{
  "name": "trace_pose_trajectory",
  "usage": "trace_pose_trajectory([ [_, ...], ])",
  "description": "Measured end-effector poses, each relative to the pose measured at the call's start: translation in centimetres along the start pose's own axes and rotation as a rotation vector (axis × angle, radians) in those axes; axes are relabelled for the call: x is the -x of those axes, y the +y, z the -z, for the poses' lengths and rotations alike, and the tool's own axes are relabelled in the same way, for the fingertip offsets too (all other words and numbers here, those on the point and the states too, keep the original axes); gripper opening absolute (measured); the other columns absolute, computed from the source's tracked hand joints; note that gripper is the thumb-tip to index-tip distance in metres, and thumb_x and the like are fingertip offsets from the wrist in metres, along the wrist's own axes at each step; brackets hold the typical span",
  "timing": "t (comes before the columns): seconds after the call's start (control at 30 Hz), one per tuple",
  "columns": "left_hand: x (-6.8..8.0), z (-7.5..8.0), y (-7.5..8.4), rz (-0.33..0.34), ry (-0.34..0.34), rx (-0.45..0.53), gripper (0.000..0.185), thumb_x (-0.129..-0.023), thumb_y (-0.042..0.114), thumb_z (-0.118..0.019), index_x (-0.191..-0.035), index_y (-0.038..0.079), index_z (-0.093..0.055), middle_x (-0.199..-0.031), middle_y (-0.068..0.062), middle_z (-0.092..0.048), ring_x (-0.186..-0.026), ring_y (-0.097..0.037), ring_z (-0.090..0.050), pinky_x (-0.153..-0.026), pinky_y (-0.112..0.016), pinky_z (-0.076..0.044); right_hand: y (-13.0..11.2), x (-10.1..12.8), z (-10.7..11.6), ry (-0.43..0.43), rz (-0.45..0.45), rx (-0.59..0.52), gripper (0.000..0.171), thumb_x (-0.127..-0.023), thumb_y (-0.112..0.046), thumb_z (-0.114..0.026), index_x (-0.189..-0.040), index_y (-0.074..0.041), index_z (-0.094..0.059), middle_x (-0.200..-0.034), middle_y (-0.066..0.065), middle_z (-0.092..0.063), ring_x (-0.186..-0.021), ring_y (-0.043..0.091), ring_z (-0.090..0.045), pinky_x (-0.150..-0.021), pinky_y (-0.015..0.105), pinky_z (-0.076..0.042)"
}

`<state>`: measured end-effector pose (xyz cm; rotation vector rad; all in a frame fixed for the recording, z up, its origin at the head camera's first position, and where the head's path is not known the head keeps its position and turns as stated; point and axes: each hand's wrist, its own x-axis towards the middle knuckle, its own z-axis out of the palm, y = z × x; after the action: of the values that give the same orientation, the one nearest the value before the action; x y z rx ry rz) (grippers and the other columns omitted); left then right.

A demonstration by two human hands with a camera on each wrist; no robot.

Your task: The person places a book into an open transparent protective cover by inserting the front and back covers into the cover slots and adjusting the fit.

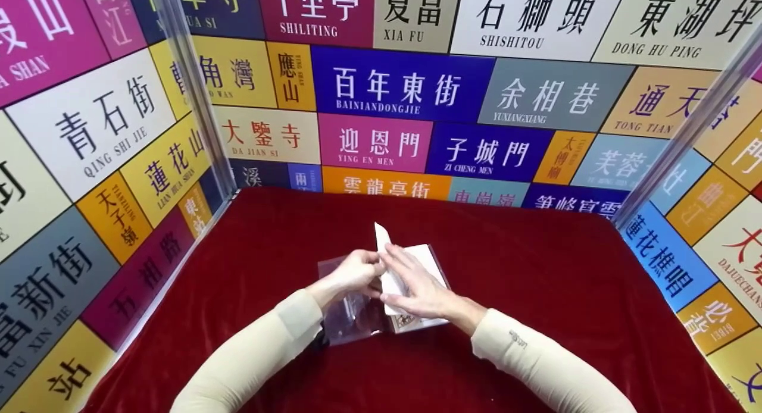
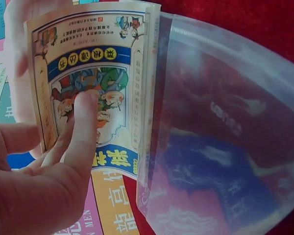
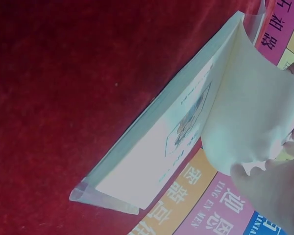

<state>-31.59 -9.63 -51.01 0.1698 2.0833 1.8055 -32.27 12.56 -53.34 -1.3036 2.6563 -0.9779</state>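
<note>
Paper is the material in hand: a thin booklet with a printed colour cover (image 2: 90, 93) is being worked at the mouth of a clear plastic sleeve bag (image 2: 225, 147), near the middle of the bench covered with dark red velvet cloth (image 1: 536, 294). The left hand (image 1: 352, 274) has its grip closed on the booklet, the thumb (image 2: 81, 132) pressing the cover picture while the other fingers stay behind the pages. The right hand (image 1: 419, 288) pinches the pale pages (image 3: 255, 117) and bends them upward; its grip is also closed on the booklet.

I judge the booklet light and flexible, easy to crease, so holding near the spine or flat edge seems safer than a loose corner. The bag looks soft and slippery, and it will probably collapse unless its opening is held.

Around the bench stand wall panels with coloured street-name signs (image 1: 405, 85), joined by clear corner posts (image 1: 196, 91). Both arms wear beige sleeves (image 1: 536, 359).
</note>
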Motion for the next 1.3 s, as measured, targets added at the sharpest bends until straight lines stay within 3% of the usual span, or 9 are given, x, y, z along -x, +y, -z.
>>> trace_pose_trajectory([
  [0.2,0.6,0.9,-0.5,0.001,0.005,-0.101,0.036,-0.111,0.015,-0.058,-0.141,-0.001,-0.071,-0.111,-0.013,-0.079,-0.091,-0.026,-0.082,-0.083,-0.046,-0.073,-0.3,-0.4,-0.5,-0.047,0.010,0.083,0.089,-0.106,-0.049,-0.067,-0.176,-0.006,-0.033,-0.188,0.025,-0.018,-0.174,0.051,-0.018,-0.137,0.077,-0.024],
  [0.3,1.0,1.2,-0.7,-0.011,0.045,-0.205,0.037,-0.110,0.019,-0.060,-0.141,0.002,-0.072,-0.106,-0.011,-0.078,-0.089,-0.026,-0.079,-0.080,-0.044,-0.072,-0.4,-0.5,-0.6,-0.072,-0.006,0.090,0.089,-0.106,-0.053,-0.065,-0.177,-0.008,-0.033,-0.188,0.024,-0.015,-0.175,0.050,-0.016,-0.138,0.076,-0.024],
  [0.37,1.2,1.3,-0.8,-0.027,0.088,-0.298,0.039,-0.109,0.023,-0.061,-0.140,0.003,-0.074,-0.097,-0.009,-0.075,-0.083,-0.024,-0.076,-0.074,-0.040,-0.069,-0.4,-0.6,-0.7,-0.082,-0.015,0.097,0.090,-0.106,-0.055,-0.065,-0.177,-0.010,-0.033,-0.189,0.023,-0.013,-0.176,0.050,-0.014,-0.137,0.076,-0.023],
  [0.57,1.5,1.3,-0.9,-0.080,0.275,-0.668,0.038,-0.105,0.028,-0.060,-0.131,0.008,-0.080,-0.107,-0.010,-0.082,-0.086,-0.021,-0.072,-0.083,-0.042,-0.062,-0.2,-0.8,-0.8,-0.083,-0.025,0.117,0.091,-0.105,-0.057,-0.065,-0.177,-0.013,-0.033,-0.190,0.020,-0.013,-0.176,0.048,-0.013,-0.138,0.076,-0.023],
  [0.77,1.3,1.4,-1.8,0.055,0.393,-0.970,0.035,-0.098,0.047,-0.072,-0.103,0.014,-0.080,-0.097,-0.010,-0.079,-0.089,-0.031,-0.075,-0.080,-0.052,-0.064,0.0,-0.9,-1.0,-0.082,-0.019,0.118,0.093,-0.104,-0.059,-0.066,-0.178,-0.013,-0.032,-0.190,0.021,-0.013,-0.176,0.048,-0.014,-0.139,0.074,-0.022],
  [0.9,0.7,0.8,-2.1,0.164,0.387,-1.158,0.064,-0.095,0.058,-0.076,-0.122,0.000,-0.077,-0.121,-0.025,-0.074,-0.108,-0.042,-0.076,-0.090,-0.056,-0.067,-0.1,-0.9,-0.9,-0.074,-0.012,0.123,0.092,-0.103,-0.058,-0.068,-0.177,-0.013,-0.035,-0.189,0.023,-0.015,-0.175,0.050,-0.017,-0.138,0.074,-0.026],
  [1.03,0.3,0.3,-2.3,0.260,0.344,-1.340,0.090,-0.096,0.068,-0.073,-0.142,-0.010,-0.067,-0.142,-0.033,-0.065,-0.124,-0.046,-0.072,-0.088,-0.050,-0.070,-0.2,-0.9,-1.0,-0.081,-0.019,0.118,0.092,-0.103,-0.059,-0.068,-0.177,-0.014,-0.035,-0.189,0.022,-0.015,-0.175,0.049,-0.018,-0.137,0.073,-0.027],
  [1.13,-0.1,-0.1,-2.4,0.306,0.344,-1.408,0.088,-0.096,0.071,-0.073,-0.137,-0.007,-0.073,-0.146,-0.034,-0.064,-0.121,-0.041,-0.075,-0.080,-0.044,-0.070,-0.3,-1.0,-1.1,-0.082,-0.024,0.108,0.092,-0.103,-0.059,-0.068,-0.177,-0.014,-0.035,-0.189,0.021,-0.015,-0.175,0.049,-0.018,-0.137,0.073,-0.028],
  [1.3,-1.0,-0.8,-2.7,0.322,0.371,-1.426,0.078,-0.095,0.066,-0.075,-0.131,-0.002,-0.079,-0.151,-0.035,-0.063,-0.100,-0.034,-0.081,-0.067,-0.041,-0.069,-0.4,-0.9,-1.3,-0.077,-0.035,0.109,0.092,-0.102,-0.057,-0.070,-0.176,-0.014,-0.037,-0.189,0.021,-0.016,-0.174,0.050,-0.020,-0.136,0.074,-0.029],
])
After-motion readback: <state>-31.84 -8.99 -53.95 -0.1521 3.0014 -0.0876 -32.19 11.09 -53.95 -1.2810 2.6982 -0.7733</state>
